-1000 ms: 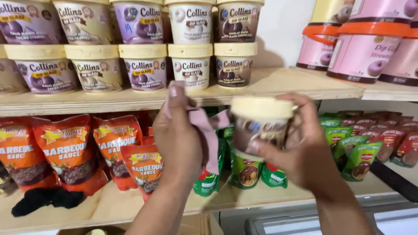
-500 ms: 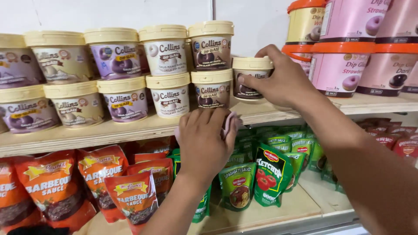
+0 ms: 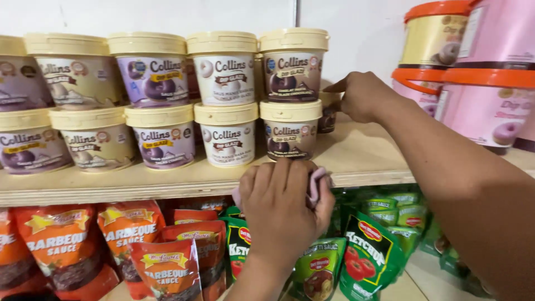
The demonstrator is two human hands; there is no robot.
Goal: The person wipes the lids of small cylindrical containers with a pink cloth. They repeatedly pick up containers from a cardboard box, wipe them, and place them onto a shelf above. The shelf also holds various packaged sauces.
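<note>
Two hands in view, both mine. Nearest is my left hand [image 3: 284, 209], fingers curled shut round a pink cloth [image 3: 316, 185], pressed against the front edge of the wooden shelf [image 3: 167, 184]. Only bits of the cloth show, at my fingertips and by my thumb. Below that edge are red sauce pouches [image 3: 167, 267] on the left and green ketchup pouches [image 3: 368, 256] on the right.

Further back, my right hand [image 3: 362, 96] reaches across the shelf, fingers bent and index finger out, touching a small tub [image 3: 329, 114] tucked behind the front stack; whether I am gripping it I cannot tell, as most of the tub is hidden. Just left of it stand cream-lidded tubs [image 3: 225, 89] stacked two high in a row. Behind my right hand are big pink buckets [image 3: 485, 106] with orange lids, against the white wall [image 3: 167, 17].
</note>
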